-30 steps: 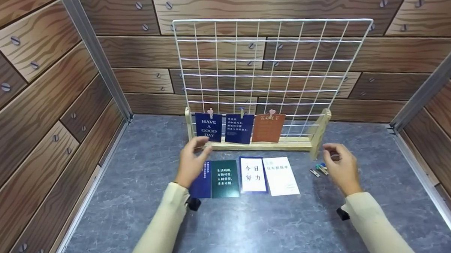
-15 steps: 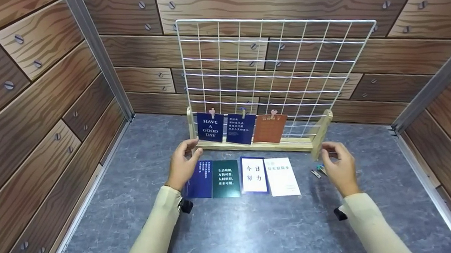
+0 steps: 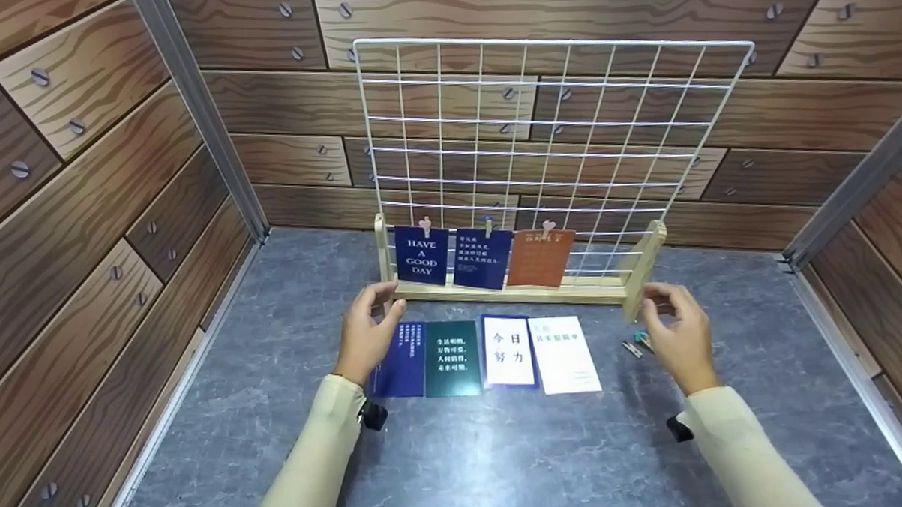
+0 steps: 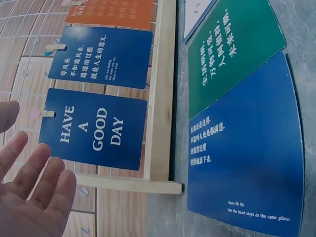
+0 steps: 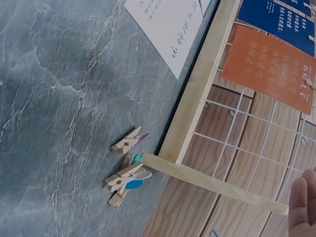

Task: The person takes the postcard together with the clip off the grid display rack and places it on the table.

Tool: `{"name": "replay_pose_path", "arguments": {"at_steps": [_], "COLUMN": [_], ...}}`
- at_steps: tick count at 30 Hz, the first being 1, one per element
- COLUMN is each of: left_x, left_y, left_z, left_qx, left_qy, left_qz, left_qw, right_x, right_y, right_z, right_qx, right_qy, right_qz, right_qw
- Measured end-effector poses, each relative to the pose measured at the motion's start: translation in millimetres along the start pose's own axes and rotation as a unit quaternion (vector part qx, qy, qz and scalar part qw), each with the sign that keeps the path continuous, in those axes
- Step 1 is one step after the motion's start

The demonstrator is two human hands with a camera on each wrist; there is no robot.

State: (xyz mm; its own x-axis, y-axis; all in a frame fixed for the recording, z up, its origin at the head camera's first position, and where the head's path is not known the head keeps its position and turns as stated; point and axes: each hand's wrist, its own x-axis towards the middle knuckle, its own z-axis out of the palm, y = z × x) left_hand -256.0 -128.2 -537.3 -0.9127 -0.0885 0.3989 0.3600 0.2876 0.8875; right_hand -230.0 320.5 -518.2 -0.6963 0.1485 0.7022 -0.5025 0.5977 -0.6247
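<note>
My left hand [image 3: 367, 331], fingers loosely bent and holding nothing, hovers by the left end of the stand's wooden base [image 3: 512, 292]. In the left wrist view its fingers [image 4: 34, 170] are beside a blue "HAVE A GOOD DAY" card [image 4: 94, 129]. That card, a second blue card [image 3: 481, 258] and an orange card [image 3: 540, 258] hang by small clothespins from the white wire grid [image 3: 521, 122]. My right hand [image 3: 680, 335], also loosely bent and without anything in it, is near the right wooden foot [image 3: 644, 265]; whether it touches cannot be told.
On the grey tabletop before the stand lie a blue card [image 3: 398, 364], a green card [image 3: 452, 358], a blue-bordered white card [image 3: 508, 351] and a white card [image 3: 565, 353]. Several loose clothespins [image 5: 126, 180] lie by the right foot. Wood-patterned walls [image 3: 283, 162] surround the table.
My left hand has moved left, away from in front of the hanging cards, uncovering more of the blue card below. The right hand has shifted slightly left. The view has moved a little.
</note>
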Motion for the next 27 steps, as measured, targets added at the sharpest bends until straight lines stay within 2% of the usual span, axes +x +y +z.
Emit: {"name": "replay_pose_path", "arguments": {"at_steps": [8,18,27], "left_x": [-1.9,-3.8,-6.0], "left_y": [1.1,-1.6,1.6], "left_z": [0.9,5.6,12.1], "left_qx": [-0.004,-0.012,-0.008], "left_qy": [-0.003,-0.008,-0.009], "left_qz": [-0.009,-0.007,-0.021], "left_qw": [0.9999,0.9999,0.9997], "right_x": [2.1,1.3,2.4], "right_y": [-42.5,-43.2,-44.2], "right_z": [-0.8,1.4,7.0], "right_qx": [-0.001,0.011,0.004], "right_qy": [0.01,0.007,0.003], "right_qz": [-0.005,-0.004,0.0], "right_qw": [0.9999,0.9999,1.0]}}
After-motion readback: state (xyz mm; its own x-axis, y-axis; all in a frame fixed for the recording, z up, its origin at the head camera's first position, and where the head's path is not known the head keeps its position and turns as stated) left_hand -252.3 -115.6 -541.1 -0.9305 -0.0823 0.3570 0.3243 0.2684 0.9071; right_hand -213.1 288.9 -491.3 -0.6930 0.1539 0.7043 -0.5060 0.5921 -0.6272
